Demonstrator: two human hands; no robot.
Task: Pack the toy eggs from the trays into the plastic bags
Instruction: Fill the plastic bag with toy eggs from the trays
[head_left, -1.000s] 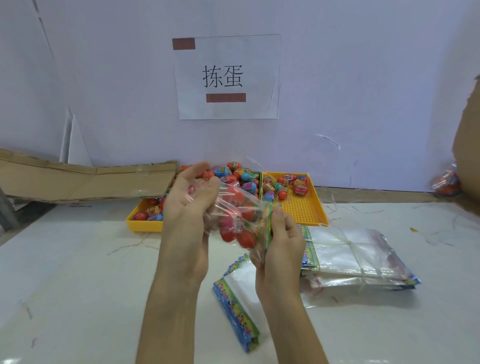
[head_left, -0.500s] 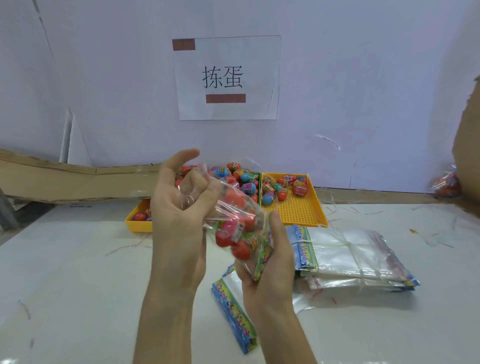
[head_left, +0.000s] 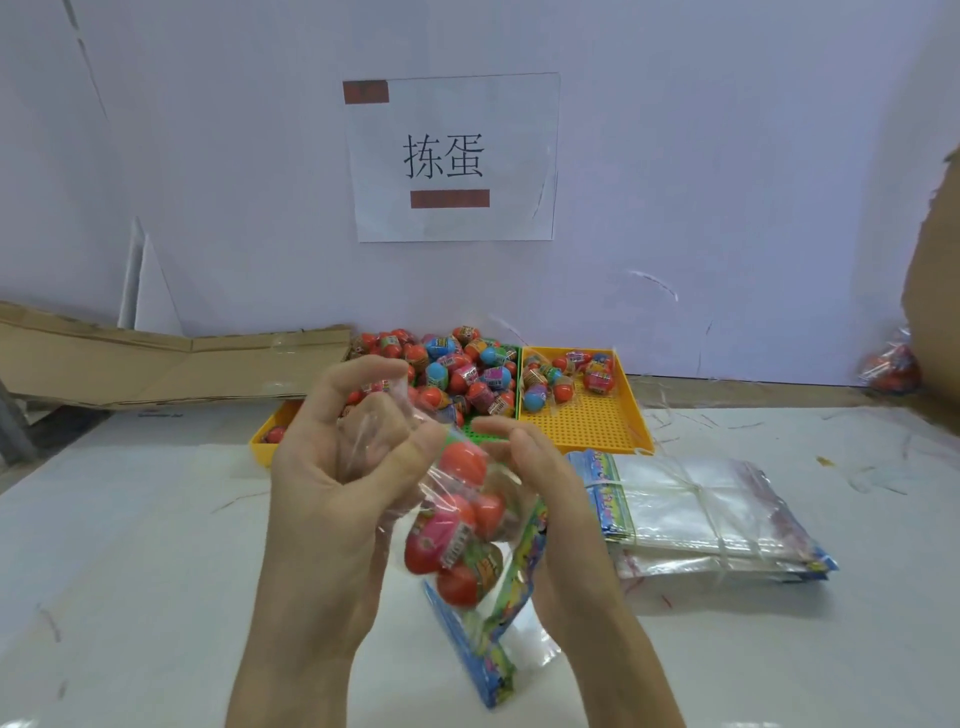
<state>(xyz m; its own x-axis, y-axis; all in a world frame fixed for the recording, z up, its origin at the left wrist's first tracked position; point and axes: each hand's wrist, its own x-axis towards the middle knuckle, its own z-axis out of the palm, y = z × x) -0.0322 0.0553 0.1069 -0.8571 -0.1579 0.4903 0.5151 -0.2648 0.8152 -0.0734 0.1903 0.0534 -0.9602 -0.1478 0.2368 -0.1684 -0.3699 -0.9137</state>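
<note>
Head view: filled bag (head_left: 462, 525) held up.
Left hand (head_left: 332, 483): pinches bag mouth.
Right hand (head_left: 545, 499): cups bag, 3 o'clock side.
Tip: twist neck tight, support eggs below.

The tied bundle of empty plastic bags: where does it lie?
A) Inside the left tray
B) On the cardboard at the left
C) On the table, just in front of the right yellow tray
C: the bundle of empty bags lies flat on the table, just on the near side of the right yellow tray.
</note>
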